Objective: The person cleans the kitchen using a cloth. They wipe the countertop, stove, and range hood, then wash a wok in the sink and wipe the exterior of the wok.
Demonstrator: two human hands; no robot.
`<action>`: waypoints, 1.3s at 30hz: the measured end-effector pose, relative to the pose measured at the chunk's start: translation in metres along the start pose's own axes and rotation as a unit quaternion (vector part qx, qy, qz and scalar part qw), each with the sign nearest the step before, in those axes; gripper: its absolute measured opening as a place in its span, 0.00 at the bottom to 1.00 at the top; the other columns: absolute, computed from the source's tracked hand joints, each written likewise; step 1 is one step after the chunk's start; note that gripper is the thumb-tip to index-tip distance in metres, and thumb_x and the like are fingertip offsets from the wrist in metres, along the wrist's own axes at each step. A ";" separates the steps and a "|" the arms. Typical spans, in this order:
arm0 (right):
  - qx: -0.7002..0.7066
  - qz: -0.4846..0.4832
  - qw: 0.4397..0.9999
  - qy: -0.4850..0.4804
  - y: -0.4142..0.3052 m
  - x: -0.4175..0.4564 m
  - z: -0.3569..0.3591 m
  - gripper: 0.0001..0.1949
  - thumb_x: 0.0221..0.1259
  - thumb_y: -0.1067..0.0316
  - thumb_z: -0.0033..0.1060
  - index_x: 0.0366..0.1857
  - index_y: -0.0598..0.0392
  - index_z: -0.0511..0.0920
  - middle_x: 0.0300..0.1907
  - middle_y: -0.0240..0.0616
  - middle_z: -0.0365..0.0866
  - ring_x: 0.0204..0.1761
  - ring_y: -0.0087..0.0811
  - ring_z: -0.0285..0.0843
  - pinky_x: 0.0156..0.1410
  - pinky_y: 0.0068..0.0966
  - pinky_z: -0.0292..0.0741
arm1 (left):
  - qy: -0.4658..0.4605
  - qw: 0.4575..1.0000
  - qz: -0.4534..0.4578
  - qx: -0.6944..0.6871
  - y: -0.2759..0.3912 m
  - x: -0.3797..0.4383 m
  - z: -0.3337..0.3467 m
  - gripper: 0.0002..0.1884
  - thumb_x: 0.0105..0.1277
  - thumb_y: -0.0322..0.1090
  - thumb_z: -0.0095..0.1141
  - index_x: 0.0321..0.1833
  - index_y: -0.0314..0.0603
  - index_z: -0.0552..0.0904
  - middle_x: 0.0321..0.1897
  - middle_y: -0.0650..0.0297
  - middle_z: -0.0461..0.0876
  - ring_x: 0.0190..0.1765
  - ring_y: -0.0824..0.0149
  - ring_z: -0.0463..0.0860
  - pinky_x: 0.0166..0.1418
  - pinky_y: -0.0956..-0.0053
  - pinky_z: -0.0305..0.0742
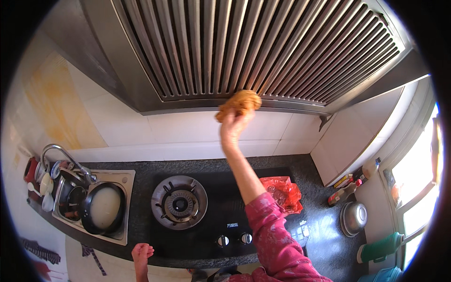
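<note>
My right hand [235, 127] is raised over the back of the stove and grips a bunched orange-brown cloth [240, 103]. The cloth lies against the lower front edge of a metal range hood [197, 103], just under its slatted grille [225, 46]. Slight blur shows on the cloth and the hand. Low in the view, my left hand [141, 253] hangs by the counter's front edge with its fingers curled and nothing in them. Between the hands sits the black glass gas stove [215, 197] with a bare round burner [180, 203] and two knobs.
At left, a steel sink [127, 211] holds a black pan [121, 197] with cloudy liquid, beneath a curved faucet [67, 151]. A red plastic bag [283, 194] covers the stove's right side. Bottles [347, 192], a metal bowl [356, 216] and a green thermos [380, 247] stand near the window.
</note>
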State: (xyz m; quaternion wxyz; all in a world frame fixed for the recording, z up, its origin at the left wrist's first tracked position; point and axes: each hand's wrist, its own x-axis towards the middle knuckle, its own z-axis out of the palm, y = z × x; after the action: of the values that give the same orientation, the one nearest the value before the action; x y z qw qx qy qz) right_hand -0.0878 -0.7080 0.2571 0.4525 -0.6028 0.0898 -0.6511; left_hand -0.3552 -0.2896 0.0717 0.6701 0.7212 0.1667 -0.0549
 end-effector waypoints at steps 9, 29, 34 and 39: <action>0.107 0.080 0.949 -0.284 -0.061 -0.067 0.065 0.16 0.60 0.75 0.52 0.52 0.61 0.67 0.51 0.44 0.67 0.54 0.38 0.70 0.58 0.33 0.68 | 0.025 0.999 -0.019 -0.015 -0.019 0.018 -0.047 0.10 0.66 0.38 0.54 0.40 0.38 0.78 0.31 0.61 0.82 0.32 0.70 0.82 0.35 0.78 0.78; 0.423 0.452 0.760 -0.199 -0.037 0.010 -0.008 0.14 0.64 0.68 0.46 0.52 0.59 0.71 0.46 0.42 0.80 0.47 0.34 0.80 0.53 0.34 0.78 | -0.022 0.999 0.006 -0.028 -0.004 0.066 -0.071 0.10 0.65 0.37 0.56 0.39 0.36 0.78 0.29 0.60 0.83 0.30 0.70 0.83 0.34 0.78 0.79; 0.369 0.394 0.830 -0.141 0.004 0.070 -0.081 0.19 0.63 0.62 0.41 0.56 0.56 0.69 0.50 0.42 0.78 0.51 0.39 0.78 0.55 0.39 0.76 | -0.036 0.999 0.022 -0.035 0.000 0.053 -0.042 0.09 0.66 0.36 0.56 0.38 0.36 0.78 0.29 0.59 0.83 0.30 0.70 0.83 0.34 0.79 0.79; 0.435 0.395 0.809 0.012 0.003 0.084 -0.098 0.18 0.64 0.60 0.43 0.58 0.47 0.68 0.51 0.36 0.76 0.52 0.38 0.76 0.56 0.42 0.76 | -0.026 0.999 0.026 -0.027 0.007 0.026 -0.042 0.09 0.66 0.36 0.57 0.38 0.35 0.79 0.30 0.58 0.83 0.32 0.69 0.84 0.35 0.78 0.79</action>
State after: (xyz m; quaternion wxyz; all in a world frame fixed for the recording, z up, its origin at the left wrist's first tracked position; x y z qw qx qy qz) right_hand -0.1603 -0.8099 0.2890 0.8841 -0.2476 0.0331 -0.3948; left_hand -0.3345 -0.2442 0.0748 0.6947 0.7052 0.1320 -0.0517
